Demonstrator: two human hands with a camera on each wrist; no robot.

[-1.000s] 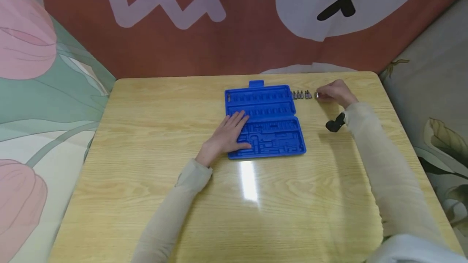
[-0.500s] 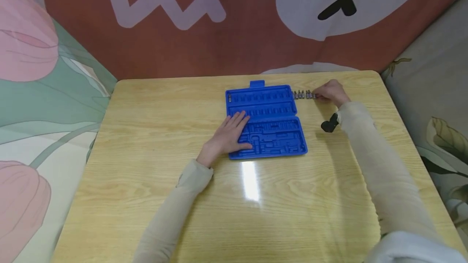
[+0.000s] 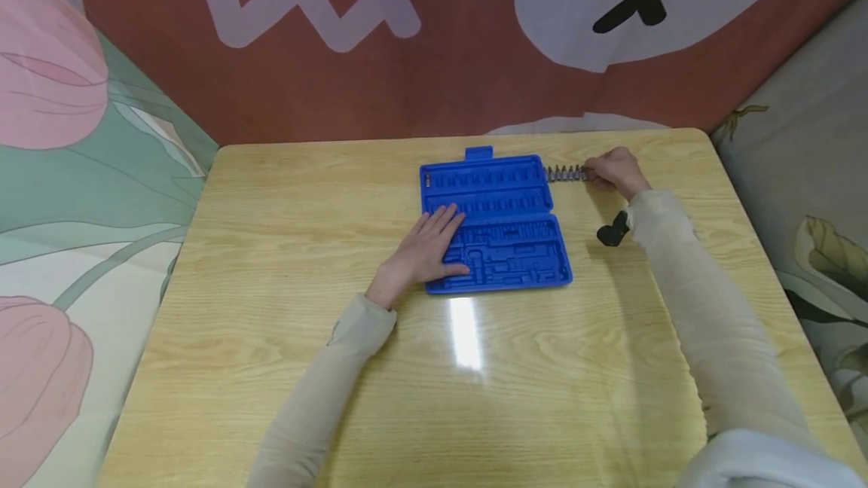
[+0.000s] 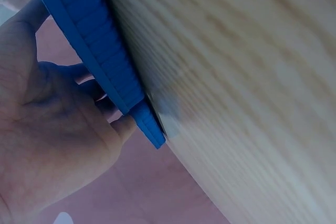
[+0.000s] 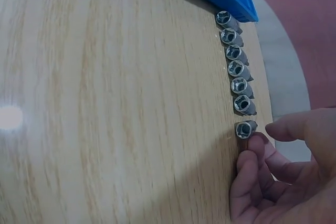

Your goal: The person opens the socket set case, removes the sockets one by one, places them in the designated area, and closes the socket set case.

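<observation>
An open blue plastic case [image 3: 515,251] with moulded recesses lies on the table, one small metal piece [image 3: 428,180] in its upper left slot. My left hand [image 3: 423,247] rests on the case's left side, fingers spread. From the upper right edge of the case, several small metal bit sockets [image 3: 566,173] run rightward in a row. In the right wrist view their square holes face the camera. My right hand [image 5: 294,177] is at the row's end, bent fingertips against the last bit socket [image 5: 244,129]; its thumb is a little apart from that piece.
The wooden table [image 3: 285,247] ends just behind the case and the row. A reddish-brown printed cloth [image 3: 461,81] hangs beyond it. A black device [image 3: 613,230] sits at the right cuff, above the tabletop.
My right hand has moved left, bringing the last bit socket up to the row. Gaps in the row have narrowed. The left hand and the case stay where they were.
</observation>
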